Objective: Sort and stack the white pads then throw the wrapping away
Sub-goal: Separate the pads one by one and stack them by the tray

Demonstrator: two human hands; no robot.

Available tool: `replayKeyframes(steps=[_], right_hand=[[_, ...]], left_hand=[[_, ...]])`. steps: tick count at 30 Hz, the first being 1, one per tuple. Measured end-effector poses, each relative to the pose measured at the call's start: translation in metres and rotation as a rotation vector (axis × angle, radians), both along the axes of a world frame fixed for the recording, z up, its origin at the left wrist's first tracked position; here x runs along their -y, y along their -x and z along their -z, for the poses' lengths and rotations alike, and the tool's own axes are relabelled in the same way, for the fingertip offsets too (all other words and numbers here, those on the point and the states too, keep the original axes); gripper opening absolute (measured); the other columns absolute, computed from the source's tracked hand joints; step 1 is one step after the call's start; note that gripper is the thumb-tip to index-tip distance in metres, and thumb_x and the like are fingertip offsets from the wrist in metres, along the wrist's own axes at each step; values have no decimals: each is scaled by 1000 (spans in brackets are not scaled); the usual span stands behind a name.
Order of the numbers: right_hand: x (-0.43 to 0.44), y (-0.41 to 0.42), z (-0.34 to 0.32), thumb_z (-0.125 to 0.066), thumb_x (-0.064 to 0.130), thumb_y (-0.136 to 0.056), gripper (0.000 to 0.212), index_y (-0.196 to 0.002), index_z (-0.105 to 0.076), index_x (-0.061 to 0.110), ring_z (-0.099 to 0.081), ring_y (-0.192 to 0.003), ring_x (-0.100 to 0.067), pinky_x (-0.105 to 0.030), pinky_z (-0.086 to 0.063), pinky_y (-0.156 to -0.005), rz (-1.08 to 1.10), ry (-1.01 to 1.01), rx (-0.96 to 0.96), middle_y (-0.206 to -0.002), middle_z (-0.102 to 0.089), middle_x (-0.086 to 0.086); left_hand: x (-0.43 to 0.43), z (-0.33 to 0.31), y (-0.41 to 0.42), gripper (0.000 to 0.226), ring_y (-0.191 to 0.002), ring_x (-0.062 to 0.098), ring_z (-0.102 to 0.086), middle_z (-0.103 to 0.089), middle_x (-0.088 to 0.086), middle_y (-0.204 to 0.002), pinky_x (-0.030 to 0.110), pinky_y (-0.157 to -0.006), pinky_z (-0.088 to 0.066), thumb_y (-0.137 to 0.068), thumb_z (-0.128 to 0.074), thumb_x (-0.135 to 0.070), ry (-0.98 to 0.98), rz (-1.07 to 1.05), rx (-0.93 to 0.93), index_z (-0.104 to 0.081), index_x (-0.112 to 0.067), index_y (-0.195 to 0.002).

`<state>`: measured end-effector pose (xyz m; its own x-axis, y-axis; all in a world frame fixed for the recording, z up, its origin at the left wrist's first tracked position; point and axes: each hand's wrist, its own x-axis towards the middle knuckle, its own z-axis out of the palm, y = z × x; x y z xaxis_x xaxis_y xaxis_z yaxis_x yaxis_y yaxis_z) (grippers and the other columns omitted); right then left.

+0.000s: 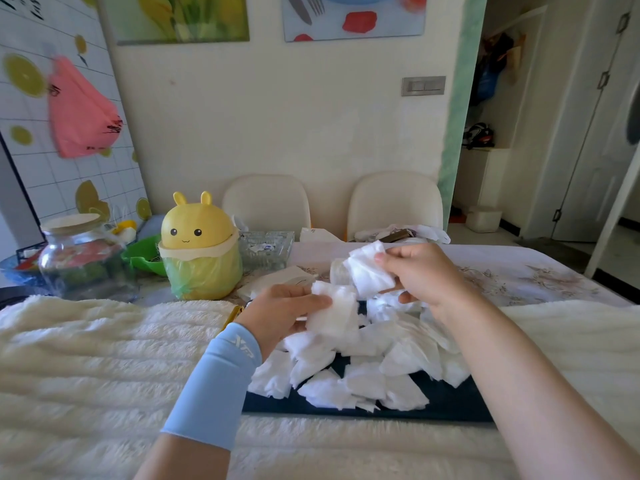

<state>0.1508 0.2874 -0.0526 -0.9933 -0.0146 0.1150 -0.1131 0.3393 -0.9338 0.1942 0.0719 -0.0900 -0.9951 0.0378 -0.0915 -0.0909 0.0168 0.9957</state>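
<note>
A loose heap of white pads (363,372) lies on a dark blue mat (446,405) in front of me. My left hand (280,315), with a light blue sleeve on the forearm, grips a small stack of white pads (334,311) just above the heap. Up and to the right, my right hand (420,271) pinches a single white pad (367,271) in the air. A clear plastic wrapping (337,271) seems to lie behind the held pads, mostly hidden.
A yellow bunny-shaped bin (201,247) with a green liner stands at the left rear of the table. Beside it are a glass jar (81,258), a green bowl (143,256) and a glass dish (265,249). A fluffy white cover (104,358) surrounds the mat. Two chairs stand behind.
</note>
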Motion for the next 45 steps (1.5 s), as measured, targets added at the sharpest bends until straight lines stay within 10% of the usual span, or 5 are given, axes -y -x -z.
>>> replayKeyframes(steps=[9, 19, 29, 36, 45], right_hand=[[8, -15, -19, -69, 21, -94, 14, -96, -71, 7, -54, -49, -15, -22, -25, -38, -166, 314, 19, -72, -54, -6], [28, -21, -3, -76, 26, -89, 10, -84, -77, 17, -58, -49, -15, -14, -35, -43, -157, -2, -108, -66, -71, -10], [27, -14, 1, -77, 40, -83, 19, -73, -73, 25, -64, -51, -13, -35, -54, -67, -40, -238, -228, -52, -66, 6], [26, -17, -2, -75, 38, -87, 16, -86, -79, 23, -63, -55, -17, -20, -37, -52, -22, 117, -53, -81, -76, -5], [31, -8, 10, -72, 33, -89, 32, -74, -72, 5, -55, -50, -18, -30, -40, -59, 203, 224, -236, -65, -63, -22]], left_hand=[[-2, -1, 6, 13, -74, 23, -61, -68, 18, -88, 31, -74, -58, -87, -73, -16, -124, -315, -62, -71, -4, -88], [-16, -6, -1, 20, -83, 28, -73, -74, 20, -101, 31, -65, -60, -98, -58, -19, -284, -198, 3, -68, -5, -109], [-16, -9, -3, 43, -92, 30, -73, -74, 20, -103, 38, -77, -61, -91, -65, -40, -280, -144, -42, -70, 0, -108], [-14, -7, -3, 20, -79, 22, -73, -75, 21, -98, 26, -67, -61, -87, -71, -12, -280, -151, -55, -71, 4, -100], [-17, -8, -2, 22, -83, 27, -74, -75, 19, -101, 31, -66, -62, -89, -69, -10, -471, -202, 69, -65, -1, -109]])
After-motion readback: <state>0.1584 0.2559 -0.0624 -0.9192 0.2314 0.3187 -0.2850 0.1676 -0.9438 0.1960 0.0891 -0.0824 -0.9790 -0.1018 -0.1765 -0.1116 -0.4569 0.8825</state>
